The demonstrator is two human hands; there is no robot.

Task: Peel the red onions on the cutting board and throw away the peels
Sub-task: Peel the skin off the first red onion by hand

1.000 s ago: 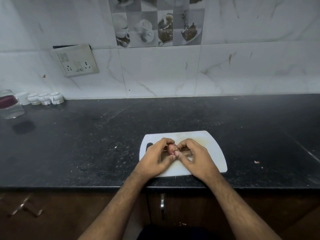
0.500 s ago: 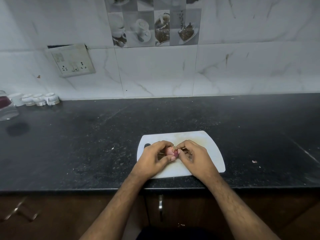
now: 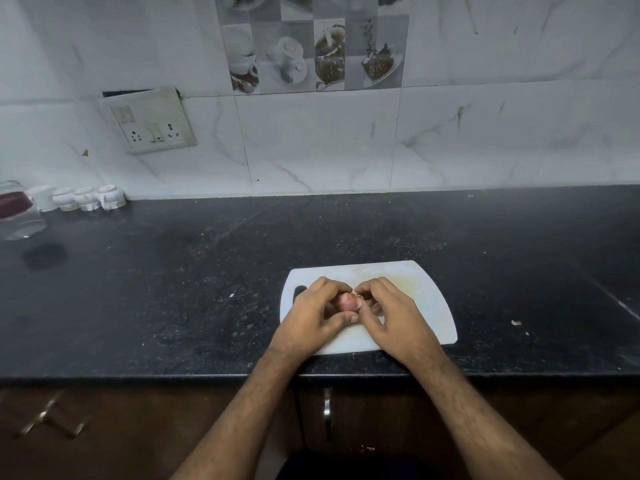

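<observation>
A small red onion (image 3: 347, 302) sits between both hands just above the white cutting board (image 3: 426, 292), which lies near the front edge of the black counter. My left hand (image 3: 311, 315) curls round the onion from the left, thumb below it. My right hand (image 3: 391, 315) meets it from the right, with the fingertips pinching at the onion's top, where a bit of dry brown peel (image 3: 357, 295) shows. Most of the onion is hidden by the fingers. Whether other onions lie on the board under the hands I cannot tell.
A peel scrap (image 3: 516, 322) lies on the counter (image 3: 173, 289) right of the board. At the far left stand a glass jar (image 3: 17, 213) and several small white cups (image 3: 86, 197). A switch plate (image 3: 149, 121) hangs on the tiled wall. Cabinet handle (image 3: 327, 414) below the edge.
The hands stay on the onion over the board; the fingertips have shifted slightly at its top, and more of the pink flesh shows. The view has drifted a little.
</observation>
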